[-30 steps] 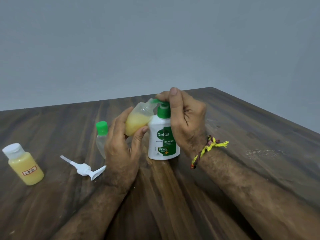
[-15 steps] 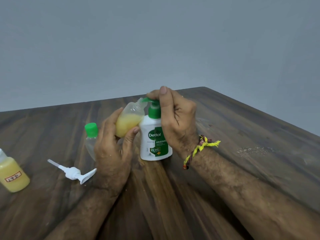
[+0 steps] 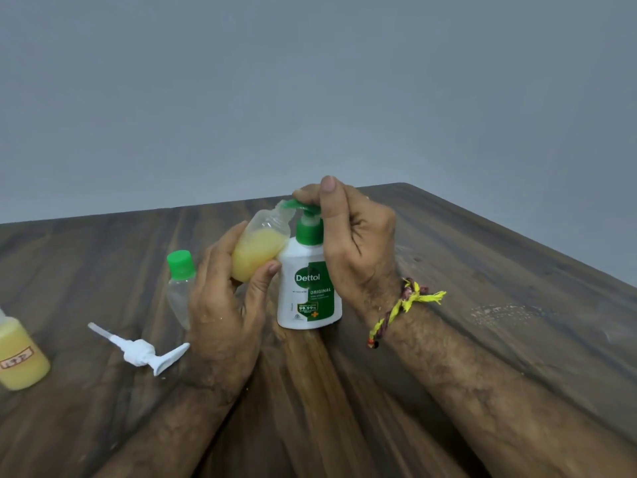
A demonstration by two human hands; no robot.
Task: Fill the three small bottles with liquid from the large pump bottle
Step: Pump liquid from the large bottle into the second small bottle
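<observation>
A white Dettol pump bottle (image 3: 308,291) with a green pump stands mid-table. My right hand (image 3: 351,243) curls round its neck, the index finger pressing on the green pump head. My left hand (image 3: 224,305) grips a small clear bottle (image 3: 260,250), tilted with its open mouth against the pump spout; yellow liquid fills its lower half. Behind my left hand stands a small clear bottle with a green cap (image 3: 179,281), partly hidden. A third small bottle (image 3: 19,357), full of yellow liquid, sits at the left edge of the view.
A loose white pump head (image 3: 143,350) lies on the dark wooden table (image 3: 499,339) left of my left wrist. The table's far edge and right corner run just behind the bottles, with a grey wall beyond.
The view has shifted, so everything sits further left in the frame. The pump head stands slightly higher than before. The grips of both hands are unchanged.
</observation>
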